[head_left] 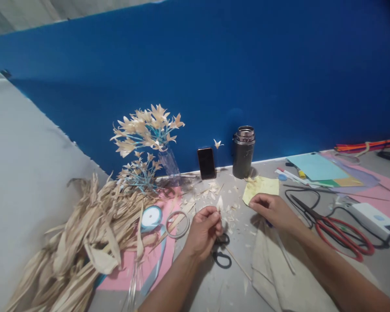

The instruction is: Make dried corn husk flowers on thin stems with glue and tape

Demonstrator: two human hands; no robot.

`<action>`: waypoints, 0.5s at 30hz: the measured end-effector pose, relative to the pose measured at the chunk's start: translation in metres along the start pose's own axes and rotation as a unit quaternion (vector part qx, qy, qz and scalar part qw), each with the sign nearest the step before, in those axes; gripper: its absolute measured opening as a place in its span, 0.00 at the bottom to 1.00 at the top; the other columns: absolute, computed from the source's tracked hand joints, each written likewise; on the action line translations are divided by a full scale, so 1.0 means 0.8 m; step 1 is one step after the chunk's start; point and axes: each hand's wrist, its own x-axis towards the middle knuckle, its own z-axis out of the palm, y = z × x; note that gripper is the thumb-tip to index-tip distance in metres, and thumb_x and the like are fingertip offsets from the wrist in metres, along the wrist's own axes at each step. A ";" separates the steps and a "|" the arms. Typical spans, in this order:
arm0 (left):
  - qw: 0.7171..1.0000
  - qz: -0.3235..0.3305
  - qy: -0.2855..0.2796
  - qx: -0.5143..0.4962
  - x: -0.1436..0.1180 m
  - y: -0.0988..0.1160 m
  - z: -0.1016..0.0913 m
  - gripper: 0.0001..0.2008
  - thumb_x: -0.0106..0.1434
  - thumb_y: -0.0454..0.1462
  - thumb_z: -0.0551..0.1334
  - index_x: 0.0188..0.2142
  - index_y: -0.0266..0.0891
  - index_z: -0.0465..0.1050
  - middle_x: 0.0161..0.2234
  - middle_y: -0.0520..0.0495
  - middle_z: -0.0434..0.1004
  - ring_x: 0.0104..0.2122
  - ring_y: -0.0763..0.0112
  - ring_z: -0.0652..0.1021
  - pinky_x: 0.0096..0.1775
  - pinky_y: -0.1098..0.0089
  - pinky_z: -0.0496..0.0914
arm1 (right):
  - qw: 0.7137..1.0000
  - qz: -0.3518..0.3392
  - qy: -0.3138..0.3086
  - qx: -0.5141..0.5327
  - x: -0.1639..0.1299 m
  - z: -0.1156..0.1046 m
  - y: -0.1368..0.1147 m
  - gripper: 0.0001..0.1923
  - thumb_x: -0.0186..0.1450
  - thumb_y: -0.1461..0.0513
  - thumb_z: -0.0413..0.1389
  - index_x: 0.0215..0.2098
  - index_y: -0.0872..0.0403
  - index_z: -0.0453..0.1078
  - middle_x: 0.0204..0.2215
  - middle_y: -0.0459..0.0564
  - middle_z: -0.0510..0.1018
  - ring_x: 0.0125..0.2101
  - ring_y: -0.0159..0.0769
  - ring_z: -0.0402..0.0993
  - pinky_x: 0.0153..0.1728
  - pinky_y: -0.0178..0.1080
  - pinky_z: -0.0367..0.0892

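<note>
Dim, soft indoor light over a slightly blurred wide-angle view.
We see faint shadows beneath the hands, edges curving and darkening toward two o'clock, and fine detail smeared throughout.

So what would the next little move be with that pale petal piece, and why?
Probably bring the right hand across to the small husk piece pinched upright in the left hand. The right hand rests apart beside the yellow paper, and the black scissors lie untouched below.
</note>
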 end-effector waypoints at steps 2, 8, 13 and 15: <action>1.000 0.006 0.012 -0.019 -0.007 0.007 -0.016 0.21 0.47 0.40 0.81 0.33 0.37 0.73 0.23 0.55 0.72 0.20 0.81 0.68 0.23 0.78 0.62 | 0.996 -0.017 -0.053 -0.075 0.020 -0.008 -0.012 0.13 0.65 0.55 0.55 0.28 0.52 0.75 0.26 0.48 0.81 0.28 0.38 0.75 0.30 0.38 0.65; 0.997 0.013 0.040 -0.068 -0.011 0.009 -0.040 0.24 0.46 0.40 0.82 0.33 0.37 0.70 0.27 0.55 0.71 0.21 0.82 0.68 0.22 0.79 0.60 | 0.955 -0.041 -0.163 -0.243 0.122 0.028 -0.041 0.06 0.67 0.64 0.59 0.33 0.54 0.78 0.37 0.51 0.84 0.39 0.40 0.79 0.39 0.38 0.69; 0.995 0.031 0.060 -0.075 -0.012 0.015 -0.043 0.24 0.46 0.40 0.81 0.34 0.37 0.70 0.26 0.55 0.71 0.21 0.81 0.67 0.22 0.79 0.61 | 0.929 -0.028 -0.200 -0.311 0.184 0.082 -0.044 0.17 0.73 0.55 0.59 0.55 0.54 0.72 0.54 0.54 0.77 0.48 0.42 0.77 0.49 0.50 0.76; 0.994 0.030 0.069 -0.079 -0.012 0.018 -0.046 0.24 0.46 0.40 0.82 0.33 0.38 0.70 0.25 0.56 0.70 0.21 0.81 0.67 0.22 0.79 0.61 | 0.921 -0.028 -0.200 -0.332 0.196 0.096 -0.043 0.18 0.73 0.55 0.59 0.58 0.53 0.71 0.56 0.55 0.76 0.50 0.43 0.77 0.49 0.51 0.76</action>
